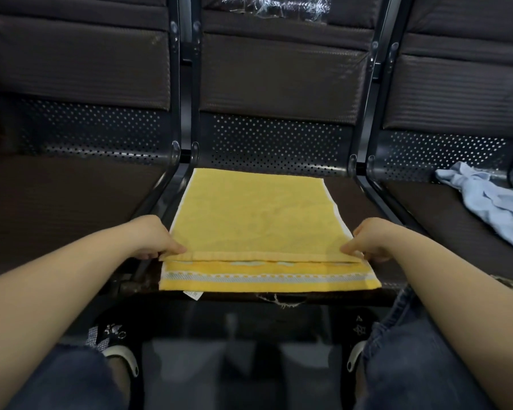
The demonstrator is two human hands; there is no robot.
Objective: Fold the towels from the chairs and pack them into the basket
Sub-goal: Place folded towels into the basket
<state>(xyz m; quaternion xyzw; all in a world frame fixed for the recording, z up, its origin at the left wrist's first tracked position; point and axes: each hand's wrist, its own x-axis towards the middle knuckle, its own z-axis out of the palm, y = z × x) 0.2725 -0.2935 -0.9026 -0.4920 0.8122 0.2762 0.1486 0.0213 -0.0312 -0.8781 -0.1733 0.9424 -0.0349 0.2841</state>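
While the yellow terry towel with a white patterned border (258, 220) lies flat on the middle dark padded chair seat (365, 199), folded over itself, both hands pinch the near edge of its top layer. At the towel's near left corner the left hand (153, 236) curls its grip on that edge, thumb on top. At the near right corner the right hand (373, 239) pinches likewise. Below the held edge, the lower layer's border band lies bare along the seat front. Right of the yellow towel, a crumpled pale blue towel (486, 202) rests on the next seat.
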